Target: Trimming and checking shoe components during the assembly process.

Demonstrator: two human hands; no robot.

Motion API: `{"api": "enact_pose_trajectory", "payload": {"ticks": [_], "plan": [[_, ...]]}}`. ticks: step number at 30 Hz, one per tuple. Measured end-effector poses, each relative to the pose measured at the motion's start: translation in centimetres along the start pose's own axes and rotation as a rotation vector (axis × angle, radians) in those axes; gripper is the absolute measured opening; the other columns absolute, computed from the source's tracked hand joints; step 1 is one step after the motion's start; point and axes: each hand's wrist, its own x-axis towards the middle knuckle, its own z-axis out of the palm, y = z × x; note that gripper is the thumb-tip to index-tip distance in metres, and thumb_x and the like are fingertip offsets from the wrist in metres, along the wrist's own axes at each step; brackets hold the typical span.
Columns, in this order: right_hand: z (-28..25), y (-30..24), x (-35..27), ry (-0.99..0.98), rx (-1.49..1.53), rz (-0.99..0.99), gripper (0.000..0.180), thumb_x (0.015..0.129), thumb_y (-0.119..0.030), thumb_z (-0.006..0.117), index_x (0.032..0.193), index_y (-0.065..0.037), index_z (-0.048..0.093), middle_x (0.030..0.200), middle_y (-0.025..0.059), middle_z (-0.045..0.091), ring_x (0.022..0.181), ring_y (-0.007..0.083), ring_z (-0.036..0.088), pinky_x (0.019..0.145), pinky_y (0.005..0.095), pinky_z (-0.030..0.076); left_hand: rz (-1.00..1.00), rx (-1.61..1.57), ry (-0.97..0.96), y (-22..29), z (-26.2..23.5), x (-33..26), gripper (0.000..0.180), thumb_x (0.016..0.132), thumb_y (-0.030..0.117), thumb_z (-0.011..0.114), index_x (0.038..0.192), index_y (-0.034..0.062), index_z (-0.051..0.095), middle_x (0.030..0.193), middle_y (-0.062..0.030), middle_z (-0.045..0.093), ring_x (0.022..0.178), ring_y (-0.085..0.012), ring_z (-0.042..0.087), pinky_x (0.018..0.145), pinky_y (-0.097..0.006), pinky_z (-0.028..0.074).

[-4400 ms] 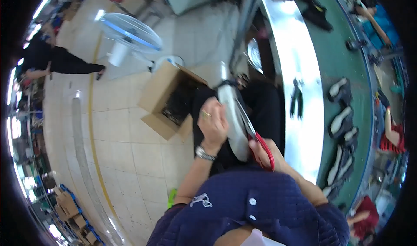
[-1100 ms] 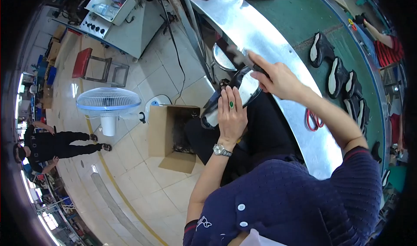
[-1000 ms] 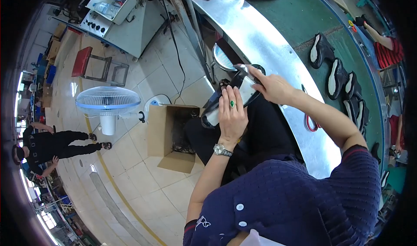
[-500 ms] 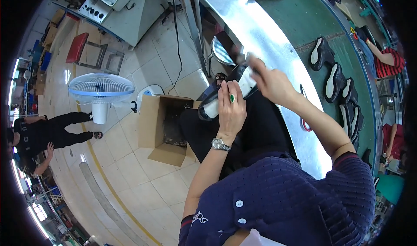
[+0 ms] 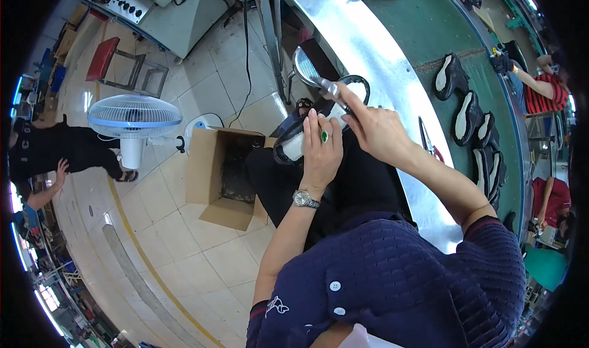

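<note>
A black shoe upper (image 5: 293, 150) with a white underside rests sole side up across my lap, beside the metal bench edge. My left hand (image 5: 321, 145), with a green-stoned ring and a wristwatch, grips it with fingers pressed together over the white underside. My right hand (image 5: 377, 129) is closed around a hammer-like tool (image 5: 330, 89) whose metal head shows above the far end of the shoe. The tool's handle is mostly hidden in my fingers. Red-handled scissors (image 5: 436, 153) lie on the bench to the right of my right forearm.
The shiny metal bench (image 5: 368, 35) curves along a green conveyor belt (image 5: 399, 16) carrying several black shoe uppers (image 5: 468, 118). An open cardboard box (image 5: 205, 164) stands on the floor at left, near a blue-white fan (image 5: 135, 116) and a red stool (image 5: 103, 59). Other people are on both sides.
The right hand and tool have shifted slightly left and down, and the tool is less blurred. My left hand stays on the shoe. The person at far left has moved further left.
</note>
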Motion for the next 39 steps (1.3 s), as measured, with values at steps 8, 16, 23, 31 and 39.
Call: {"api": "enact_pose_trajectory", "payload": {"ticks": [8,16,23,31,39], "plan": [[0.7,-0.9,-0.1,-0.016,-0.04,-0.015,0.061,0.092,-0.016,0.056,0.146,-0.014,0.029,0.062,0.0177,0.062,0.057,0.0367,0.063,0.053,0.0478,0.046,-0.074,-0.083,0.061,-0.2,-0.1,-0.2,0.033,0.083,0.006,0.064,0.112,-0.0085,0.055,0.114,-0.0264,0.057,0.123,-0.0441,0.049,0.105,-0.05,0.04],[-0.4,-2.1,0.2,-0.155,-0.172,-0.035,0.061,0.089,-0.017,0.057,0.145,-0.016,0.033,0.061,0.0167,0.063,0.055,0.0369,0.064,0.053,0.0481,0.05,-0.302,-0.088,-0.341,-1.6,-5.3,0.3,0.068,0.069,0.014,0.077,0.127,-0.0078,0.05,0.119,-0.0224,0.054,0.119,-0.0389,0.047,0.105,-0.046,0.037],[0.2,-2.5,0.3,-0.169,-0.121,-0.072,0.064,0.088,-0.014,0.057,0.145,-0.011,0.028,0.061,0.0173,0.063,0.055,0.0343,0.065,0.049,0.0419,0.05,-0.194,0.029,-0.169,-1.2,-3.7,-1.9,0.06,0.08,0.015,0.07,0.128,-0.0136,0.048,0.135,-0.0316,0.046,0.129,-0.0422,0.042,0.111,-0.047,0.032],[1.3,-2.8,0.0,-0.157,-0.086,-0.109,0.063,0.089,-0.015,0.057,0.144,-0.011,0.028,0.06,0.0164,0.063,0.054,0.0339,0.064,0.049,0.0437,0.05,-0.442,-0.18,-0.04,-1.7,-6.2,-1.0,0.074,0.064,0.019,0.084,0.125,-0.0042,0.049,0.123,-0.0187,0.055,0.117,-0.0371,0.051,0.103,-0.045,0.039],[2.0,-4.0,0.6,-0.18,-0.04,-0.14,0.062,0.09,-0.015,0.057,0.145,-0.012,0.029,0.06,0.0179,0.061,0.056,0.0368,0.063,0.05,0.0471,0.047,-0.617,-0.387,-0.049,-3.1,-6.9,-3.0,0.095,0.066,0.028,0.086,0.141,0.0035,0.034,0.121,-0.0183,0.062,0.111,-0.0343,0.061,0.09,-0.038,0.051]]}}
